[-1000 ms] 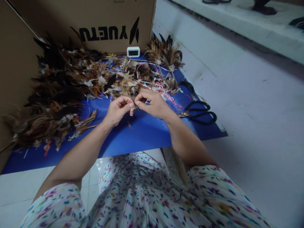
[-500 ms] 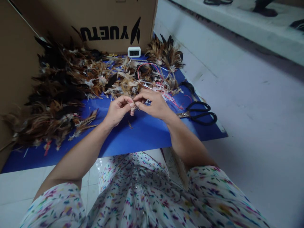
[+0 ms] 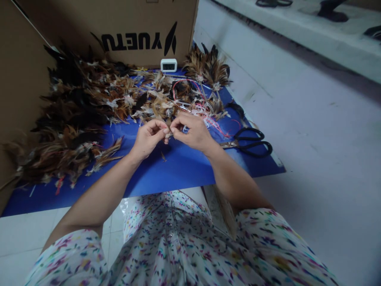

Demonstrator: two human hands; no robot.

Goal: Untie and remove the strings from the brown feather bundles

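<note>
My left hand [image 3: 149,139] is pinched closed on a small feather [image 3: 169,135], whose pale, fluffy end shows below the fingertips. Close beside it, thumb and forefinger of my right hand [image 3: 192,131] are pressed together; whatever they grip is too small to make out. Both hands hover over the front of a blue table [image 3: 175,171]. Just beyond them lies a loose spread of brown, black and whitish feathers [image 3: 160,105]. Pink and white strings [image 3: 205,115] lie tangled behind my right hand. Beneath my hands, a tiny feather scrap [image 3: 163,157] rests on the blue surface.
Black-handled scissors [image 3: 253,142] lie to the right, near the table edge. Feather bundles [image 3: 65,155] are heaped at left, and another bunch [image 3: 206,67] stands at the back right. A white digital clock [image 3: 168,65] stands before a cardboard box [image 3: 133,20]. A pale wall [image 3: 297,119] borders the right side.
The fingertips of my right hand have drawn slightly right, leaving a small gap from my left fingertips. My left hand has barely moved.
</note>
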